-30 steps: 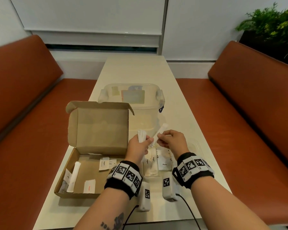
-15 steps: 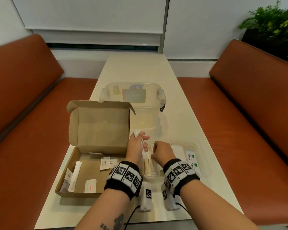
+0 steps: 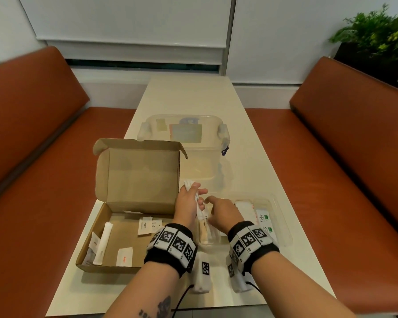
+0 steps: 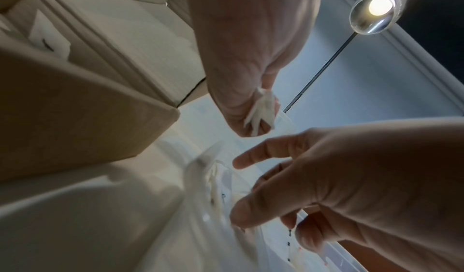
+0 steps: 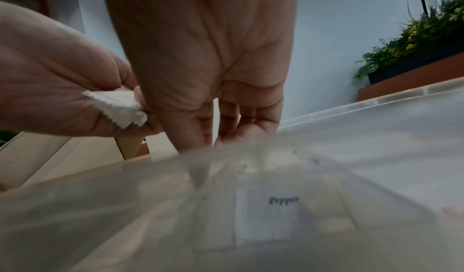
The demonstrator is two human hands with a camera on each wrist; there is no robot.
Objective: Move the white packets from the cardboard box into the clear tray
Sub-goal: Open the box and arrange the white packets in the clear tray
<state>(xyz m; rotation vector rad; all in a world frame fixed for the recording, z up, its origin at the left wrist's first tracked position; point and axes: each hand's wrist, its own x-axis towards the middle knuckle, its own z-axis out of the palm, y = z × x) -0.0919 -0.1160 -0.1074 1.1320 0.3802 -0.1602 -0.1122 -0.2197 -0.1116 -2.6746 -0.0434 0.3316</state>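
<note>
Both forearms reach in from 6 o'clock, each wrist wrapped in a black band with square markers. The left hand [image 3: 188,204] is curled into a fist, thumb uppermost, gripping a white packet [image 3: 189,183] that pokes out toward 12 o'clock. Just beside it at 3 o'clock, the right hand [image 3: 225,216] is palm down, its fingers [image 4: 263,153] loosely spread and pointing toward 10 o'clock, holding nothing

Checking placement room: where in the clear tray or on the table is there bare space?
Bare table lies beyond the lidded container. The clear tray is crowded with packets and both hands; the cardboard box floor shows bare patches between its packets.
</note>
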